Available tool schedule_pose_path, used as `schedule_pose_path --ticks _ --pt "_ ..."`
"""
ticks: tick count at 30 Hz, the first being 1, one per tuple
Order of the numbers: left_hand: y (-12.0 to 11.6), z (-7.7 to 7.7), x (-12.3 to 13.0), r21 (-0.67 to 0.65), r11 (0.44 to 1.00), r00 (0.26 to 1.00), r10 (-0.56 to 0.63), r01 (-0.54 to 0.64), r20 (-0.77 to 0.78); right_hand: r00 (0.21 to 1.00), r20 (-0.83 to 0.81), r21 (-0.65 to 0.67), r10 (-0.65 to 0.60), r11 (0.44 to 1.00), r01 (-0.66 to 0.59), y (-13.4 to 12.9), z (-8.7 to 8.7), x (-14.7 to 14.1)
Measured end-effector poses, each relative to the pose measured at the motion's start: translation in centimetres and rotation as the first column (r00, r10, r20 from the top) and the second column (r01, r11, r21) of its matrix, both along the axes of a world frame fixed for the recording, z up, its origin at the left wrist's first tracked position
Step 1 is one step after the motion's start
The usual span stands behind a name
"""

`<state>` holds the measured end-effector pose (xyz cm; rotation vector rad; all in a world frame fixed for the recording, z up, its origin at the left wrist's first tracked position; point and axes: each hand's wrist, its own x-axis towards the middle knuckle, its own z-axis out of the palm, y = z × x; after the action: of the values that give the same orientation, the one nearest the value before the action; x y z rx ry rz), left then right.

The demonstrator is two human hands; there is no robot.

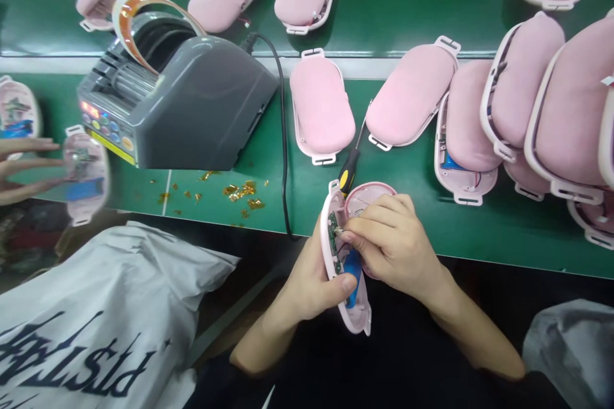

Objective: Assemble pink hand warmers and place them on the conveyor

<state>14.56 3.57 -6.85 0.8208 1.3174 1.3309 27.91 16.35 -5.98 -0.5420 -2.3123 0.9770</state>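
My left hand (316, 281) is wrapped around an open pink plastic casing (357, 319), holding it tilted near the table's front edge. Its thumb lies by a blue battery (354, 271) inside. A green circuit board (334, 239) runs along the casing's inner side. My right hand (396, 243) is closed in a pinch at that board; a small pale piece shows at its fingertips, too small to name. Partly behind the right hand is the other pink half (369, 195). A screwdriver (349, 169) with a black and yellow handle lies just beyond the casing.
A grey tape dispenser (201, 102) with a black cable (283, 134) stands left of centre, gold tape scraps (242, 190) before it. Several pink casings (322, 102) lie at the back and right. At far left, another person's hand (29, 169) is by an open casing (86, 172).
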Motion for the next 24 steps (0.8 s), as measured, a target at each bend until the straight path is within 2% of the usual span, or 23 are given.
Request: schedule_pose_path --ticks 5,9,13,16,19,24 --pt "-0.1 -0.4 -0.1 -0.004 1.0 1.0 -0.014 0.014 -0.005 0.992 0.084 -0.085 0.094 0.993 -0.087 1.3 0.5 -0.2" --pt "-0.1 -0.6 -0.4 -0.025 0.999 0.999 -0.026 0.026 -0.019 0.985 0.133 -0.186 0.114 0.979 -0.088 2.5 1.3 -0.6" --pt "0.2 -0.5 -0.8 -0.057 0.997 0.998 -0.056 0.054 -0.036 0.962 0.193 -0.201 0.19 0.968 -0.151 3.3 1.7 -1.0" --pt "0.4 -0.7 -0.8 -0.038 0.999 0.999 -0.036 0.036 -0.006 0.969 0.093 -0.162 0.228 0.964 -0.211 3.3 1.3 -0.9" --pt "0.4 -1.1 -0.5 -0.001 0.999 0.996 -0.044 0.044 0.078 0.978 -0.018 -0.083 0.207 0.975 -0.208 3.0 0.6 -0.3" --pt "0.3 -1.2 -0.2 -0.006 0.999 0.989 -0.04 0.041 0.142 0.984 -0.126 -0.162 0.123 0.976 -0.143 2.2 0.1 0.6"
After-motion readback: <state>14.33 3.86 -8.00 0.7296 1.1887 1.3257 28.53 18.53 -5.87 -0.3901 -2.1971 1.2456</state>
